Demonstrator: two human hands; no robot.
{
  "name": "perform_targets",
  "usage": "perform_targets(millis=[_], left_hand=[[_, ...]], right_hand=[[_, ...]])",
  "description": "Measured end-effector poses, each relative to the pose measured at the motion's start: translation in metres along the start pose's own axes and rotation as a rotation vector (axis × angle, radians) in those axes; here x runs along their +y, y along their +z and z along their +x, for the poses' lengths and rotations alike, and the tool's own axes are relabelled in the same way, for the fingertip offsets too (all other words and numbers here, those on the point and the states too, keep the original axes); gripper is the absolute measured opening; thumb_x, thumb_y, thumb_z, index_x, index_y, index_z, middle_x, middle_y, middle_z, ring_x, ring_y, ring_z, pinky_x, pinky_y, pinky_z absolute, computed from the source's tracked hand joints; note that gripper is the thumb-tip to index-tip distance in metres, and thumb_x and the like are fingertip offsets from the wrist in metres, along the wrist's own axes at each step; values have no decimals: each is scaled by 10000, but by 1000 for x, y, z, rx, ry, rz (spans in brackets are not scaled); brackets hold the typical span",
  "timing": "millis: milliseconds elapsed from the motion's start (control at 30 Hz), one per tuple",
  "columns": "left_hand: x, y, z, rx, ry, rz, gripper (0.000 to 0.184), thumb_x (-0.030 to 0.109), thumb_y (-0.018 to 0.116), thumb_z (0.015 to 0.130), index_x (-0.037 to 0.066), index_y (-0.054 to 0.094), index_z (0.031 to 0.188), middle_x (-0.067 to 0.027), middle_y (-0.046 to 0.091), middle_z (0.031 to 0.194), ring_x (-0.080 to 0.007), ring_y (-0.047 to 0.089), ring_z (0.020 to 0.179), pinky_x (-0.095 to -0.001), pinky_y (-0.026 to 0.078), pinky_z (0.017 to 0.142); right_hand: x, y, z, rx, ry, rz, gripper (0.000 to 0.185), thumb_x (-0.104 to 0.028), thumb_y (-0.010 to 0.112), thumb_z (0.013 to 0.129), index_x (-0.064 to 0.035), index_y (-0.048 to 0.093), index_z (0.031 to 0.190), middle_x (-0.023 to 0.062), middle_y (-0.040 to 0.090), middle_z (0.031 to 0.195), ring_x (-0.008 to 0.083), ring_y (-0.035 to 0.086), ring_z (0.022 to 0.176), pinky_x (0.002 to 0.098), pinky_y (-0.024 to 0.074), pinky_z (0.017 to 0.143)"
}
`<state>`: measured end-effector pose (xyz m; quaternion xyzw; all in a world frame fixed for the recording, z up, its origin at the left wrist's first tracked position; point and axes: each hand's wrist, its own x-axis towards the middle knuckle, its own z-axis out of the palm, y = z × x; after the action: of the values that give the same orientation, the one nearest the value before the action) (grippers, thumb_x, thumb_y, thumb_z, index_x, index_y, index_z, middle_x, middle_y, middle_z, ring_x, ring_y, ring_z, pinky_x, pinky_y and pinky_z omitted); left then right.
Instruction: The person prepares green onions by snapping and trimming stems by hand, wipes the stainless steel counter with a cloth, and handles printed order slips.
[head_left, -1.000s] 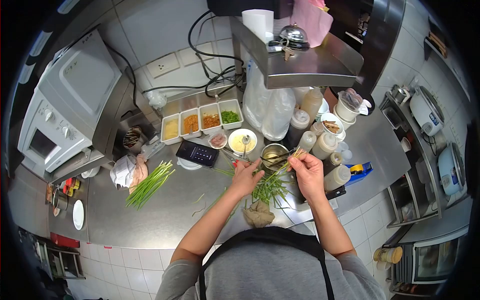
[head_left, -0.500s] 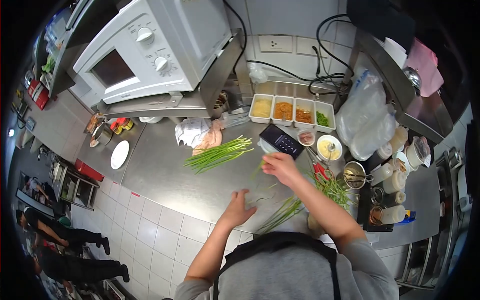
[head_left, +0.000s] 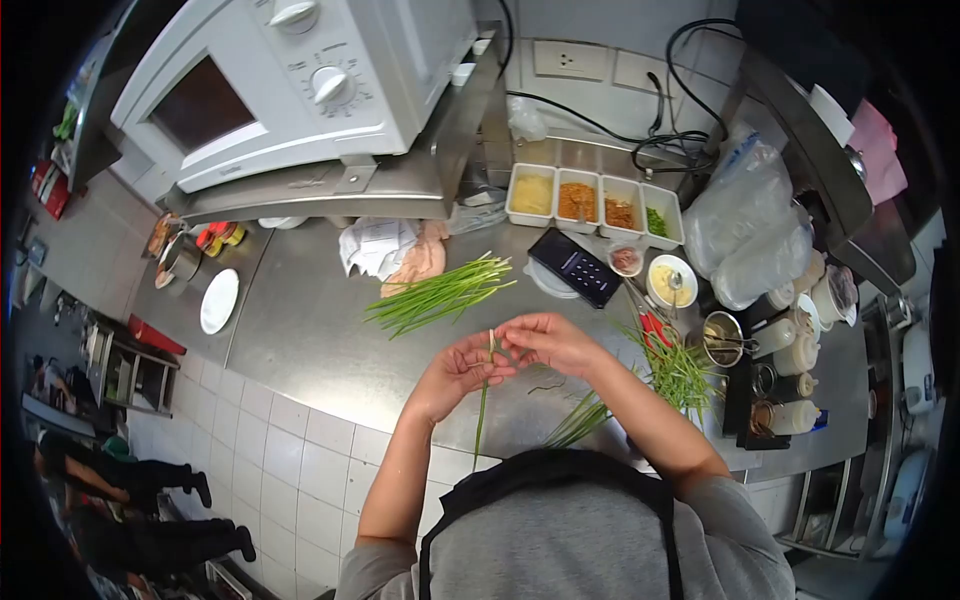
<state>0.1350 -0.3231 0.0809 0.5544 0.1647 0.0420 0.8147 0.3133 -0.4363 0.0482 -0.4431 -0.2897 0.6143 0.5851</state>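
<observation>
My left hand (head_left: pixel 455 372) is closed on a thin green onion stalk (head_left: pixel 481 415), whose green end hangs down toward my body. At the stalk's pale tip, the fingers of my right hand (head_left: pixel 550 343) pinch together, touching or almost touching the left fingertips. Just beyond my hands lies a neat bunch of green onion stalks (head_left: pixel 440 293) on the steel counter (head_left: pixel 300 320). Looser stalks (head_left: pixel 580 420) lie under my right forearm, joining a tangled green pile (head_left: pixel 680 375) to its right.
Red-handled scissors (head_left: pixel 655 328) rest near the pile, beside a metal cup (head_left: pixel 722 338). A phone (head_left: pixel 575 267) lies on a round lid before four-sided white tubs (head_left: pixel 530 195) of food. Squeeze bottles (head_left: pixel 795 355) crowd the right; a microwave (head_left: pixel 270 100) sits above left. Two people (head_left: pixel 130 470) stand far left.
My right hand has come left and toward me with a stalk, and my left hand has risen to meet it and closed on the stalk. The view has shifted slightly.
</observation>
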Motion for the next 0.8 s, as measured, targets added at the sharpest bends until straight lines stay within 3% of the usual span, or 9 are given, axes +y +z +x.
perform_targets(millis=[167,267,367,467,567,667,700,767,800], left_hand=[[2,19,36,-92,-24,81,482,22,619,837,3,441,1285,-108,668,947,-171,657,870,-250,533,745],[2,33,49,-142,-37,141,484,25,620,841,-15,433,1286,-110,672,937,-157,658,845,-238,525,721],[9,52,55,-223,-38,133,485,22,612,848,-17,424,1293,-114,673,932,-147,654,843,-234,519,719],[17,78,61,-348,-7,96,488,27,616,845,-6,431,1296,-110,675,920,-156,657,839,-244,523,729],[19,108,70,-489,6,86,486,28,608,849,-3,430,1300,-110,675,916,-165,658,846,-255,523,742],[15,129,79,-539,-24,74,486,36,605,854,-3,426,1304,-111,676,912,-164,655,841,-258,520,742],[13,135,83,-538,-39,69,488,41,606,855,-3,424,1306,-110,676,909,-162,653,836,-258,519,740],[7,146,91,-500,-24,49,498,55,614,853,-10,419,1307,-108,678,921,-145,642,862,-259,505,775],[4,151,96,-479,-18,39,504,62,618,852,-14,416,1308,-107,679,927,-137,636,876,-259,497,792]], right_hand=[[-5,2,-34,201,-205,-131,125,-123,611,875,-26,624,953,17,627,883,75,585,758,242,508,689],[-8,-10,-48,271,-301,-393,86,-112,623,864,-27,619,875,21,628,869,69,584,762,231,508,693],[-16,-12,-69,299,-264,-275,79,-110,611,871,-31,611,863,24,629,863,98,598,754,257,509,695],[-27,2,-101,262,-247,440,89,-117,591,884,-30,609,882,33,614,790,115,589,695,290,495,628],[-27,-3,-136,297,-306,539,94,-132,580,890,-42,605,894,36,611,800,150,595,689,321,489,637],[-28,-34,-179,137,-607,629,106,-148,584,887,-49,609,917,45,617,844,153,592,745,329,483,690],[-36,-44,-200,150,-647,554,114,-165,591,880,-66,613,931,46,620,879,144,581,813,319,471,731],[-31,-63,-236,475,-509,199,281,-217,642,837,-33,608,1046,73,588,906,176,564,796,340,462,709],[-24,-69,-245,635,-402,-315,358,-236,649,831,-19,577,1107,89,588,915,184,570,793,334,465,715]])
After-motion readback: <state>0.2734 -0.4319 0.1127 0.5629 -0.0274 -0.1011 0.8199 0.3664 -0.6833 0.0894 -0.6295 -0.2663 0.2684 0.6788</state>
